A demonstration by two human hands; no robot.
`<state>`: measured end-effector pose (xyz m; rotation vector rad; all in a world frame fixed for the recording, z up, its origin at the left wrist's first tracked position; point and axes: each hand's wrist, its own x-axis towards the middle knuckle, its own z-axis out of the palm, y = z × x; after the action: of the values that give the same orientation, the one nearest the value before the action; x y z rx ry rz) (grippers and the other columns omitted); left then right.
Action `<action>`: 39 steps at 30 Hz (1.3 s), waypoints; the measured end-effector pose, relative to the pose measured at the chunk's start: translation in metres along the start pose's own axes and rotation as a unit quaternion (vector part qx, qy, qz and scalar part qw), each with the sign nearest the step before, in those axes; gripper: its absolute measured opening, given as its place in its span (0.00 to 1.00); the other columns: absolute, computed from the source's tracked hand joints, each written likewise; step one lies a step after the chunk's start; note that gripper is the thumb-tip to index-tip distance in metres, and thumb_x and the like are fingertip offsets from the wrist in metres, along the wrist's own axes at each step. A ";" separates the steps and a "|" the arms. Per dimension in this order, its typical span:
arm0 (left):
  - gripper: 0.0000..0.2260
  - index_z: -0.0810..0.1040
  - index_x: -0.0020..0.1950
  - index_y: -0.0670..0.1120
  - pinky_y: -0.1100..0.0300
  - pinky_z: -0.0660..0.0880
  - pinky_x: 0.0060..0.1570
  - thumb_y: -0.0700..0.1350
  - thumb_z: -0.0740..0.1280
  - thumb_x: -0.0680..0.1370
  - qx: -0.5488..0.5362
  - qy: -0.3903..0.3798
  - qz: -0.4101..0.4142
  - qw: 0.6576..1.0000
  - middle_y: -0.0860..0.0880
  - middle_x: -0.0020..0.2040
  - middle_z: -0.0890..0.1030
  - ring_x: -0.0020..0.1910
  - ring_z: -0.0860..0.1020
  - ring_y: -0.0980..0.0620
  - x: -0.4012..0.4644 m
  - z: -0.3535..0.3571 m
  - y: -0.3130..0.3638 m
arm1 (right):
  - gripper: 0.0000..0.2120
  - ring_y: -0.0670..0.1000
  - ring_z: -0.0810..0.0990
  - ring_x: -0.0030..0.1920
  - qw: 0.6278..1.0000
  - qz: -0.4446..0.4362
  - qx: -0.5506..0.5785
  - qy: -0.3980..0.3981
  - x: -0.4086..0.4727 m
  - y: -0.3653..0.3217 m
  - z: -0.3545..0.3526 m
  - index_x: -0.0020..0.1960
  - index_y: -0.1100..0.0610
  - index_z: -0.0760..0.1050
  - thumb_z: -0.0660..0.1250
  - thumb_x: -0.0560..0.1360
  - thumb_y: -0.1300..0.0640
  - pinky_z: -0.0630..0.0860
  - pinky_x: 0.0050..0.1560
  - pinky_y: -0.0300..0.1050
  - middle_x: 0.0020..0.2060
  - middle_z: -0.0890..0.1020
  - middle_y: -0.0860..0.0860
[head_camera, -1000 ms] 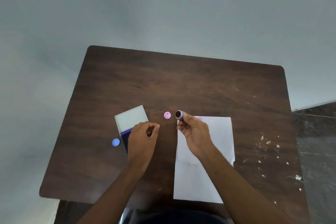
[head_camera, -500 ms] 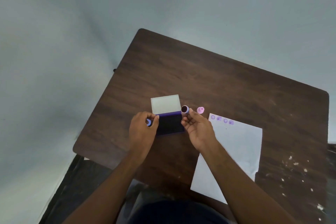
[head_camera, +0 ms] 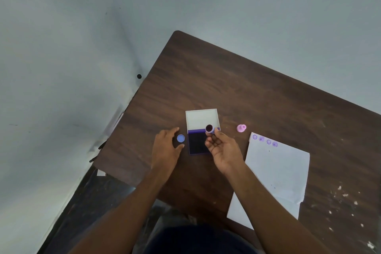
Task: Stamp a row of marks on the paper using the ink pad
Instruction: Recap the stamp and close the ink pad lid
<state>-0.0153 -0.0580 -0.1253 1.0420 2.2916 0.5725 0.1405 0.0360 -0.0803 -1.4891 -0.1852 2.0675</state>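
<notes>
Table (head_camera: pixel 247 93): bare wood beyond the pad, far edge clear.
Paper (head_camera: pixel 276 173): four marks (head_camera: pixel 265 141) along its top edge.
Ink pad (head_camera: pixel 198 142): one, lid open.
Right hand (head_camera: pixel 223 148): pinched a stamp (head_camera: pixel 209 129) (face up) over the pad.
Left hand (head_camera: pixel 166 150): fingers spread around a blue cap (head_camera: pixel 180 138).
Pink stamp (head_camera: pixel 241 128): one, near the paper.

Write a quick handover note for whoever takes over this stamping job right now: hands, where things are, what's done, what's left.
Right hand: fingers hold the stamp, inked face up, over the open ink pad.
Left hand: open beside the blue cap, not gripping it.
Pink piece lies beyond the paper.
Done: four purple marks along the paper's top edge.
Left: ink the stamp and extend the row rightward.
</notes>
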 end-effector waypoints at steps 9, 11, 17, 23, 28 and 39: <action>0.12 0.80 0.55 0.46 0.67 0.70 0.49 0.45 0.73 0.73 -0.073 0.023 0.015 0.997 0.48 0.52 0.82 0.48 0.76 0.56 0.006 -0.002 0.005 | 0.04 0.55 0.85 0.45 1.000 -0.014 -0.022 0.012 -0.001 0.009 0.005 0.44 0.59 0.86 0.71 0.73 0.61 0.82 0.43 0.47 0.47 0.86 0.60; 0.12 0.79 0.56 0.48 0.74 0.70 0.45 0.45 0.73 0.73 -0.119 0.014 0.005 0.993 0.51 0.52 0.82 0.46 0.77 0.58 0.003 -0.006 0.011 | 0.05 0.55 0.85 0.45 0.999 -0.019 -0.023 0.011 -0.001 0.010 0.006 0.45 0.59 0.86 0.71 0.74 0.61 0.82 0.43 0.47 0.47 0.86 0.60; 0.14 0.81 0.54 0.50 0.73 0.76 0.42 0.49 0.75 0.70 -0.246 -0.025 -0.015 0.969 0.56 0.47 0.82 0.46 0.81 0.59 0.001 -0.021 0.023 | 0.07 0.55 0.85 0.43 1.000 -0.015 -0.017 0.001 0.000 0.013 0.011 0.48 0.62 0.84 0.71 0.73 0.60 0.82 0.43 0.47 0.46 0.86 0.61; 0.15 0.82 0.53 0.48 0.66 0.79 0.39 0.47 0.77 0.68 -0.387 -0.053 -0.075 0.917 0.53 0.43 0.86 0.41 0.84 0.55 0.008 -0.028 0.032 | 0.06 0.54 0.85 0.43 1.000 -0.014 -0.012 -0.015 0.000 0.012 0.016 0.46 0.61 0.85 0.71 0.74 0.59 0.82 0.42 0.46 0.44 0.86 0.60; 0.13 0.84 0.51 0.50 0.64 0.80 0.38 0.47 0.77 0.68 -0.458 -0.070 -0.059 0.884 0.47 0.41 0.86 0.36 0.82 0.54 0.010 -0.034 0.041 | 0.10 0.54 0.85 0.41 1.000 -0.008 0.009 -0.017 0.000 0.009 0.016 0.53 0.64 0.81 0.71 0.74 0.60 0.81 0.41 0.46 0.43 0.85 0.60; 0.22 0.83 0.56 0.47 0.81 0.70 0.43 0.47 0.80 0.64 -0.194 -0.013 0.053 0.980 0.50 0.51 0.85 0.41 0.79 0.63 0.010 -0.034 0.057 | 0.11 0.54 0.83 0.42 0.996 -0.032 -0.059 -0.056 -0.003 0.008 0.013 0.51 0.63 0.83 0.72 0.73 0.58 0.81 0.47 0.47 0.46 0.85 0.61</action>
<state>-0.0112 -0.0209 -0.0690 0.9721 2.0001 0.9964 0.1264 0.0303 -0.0761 -1.4152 -0.3994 2.1219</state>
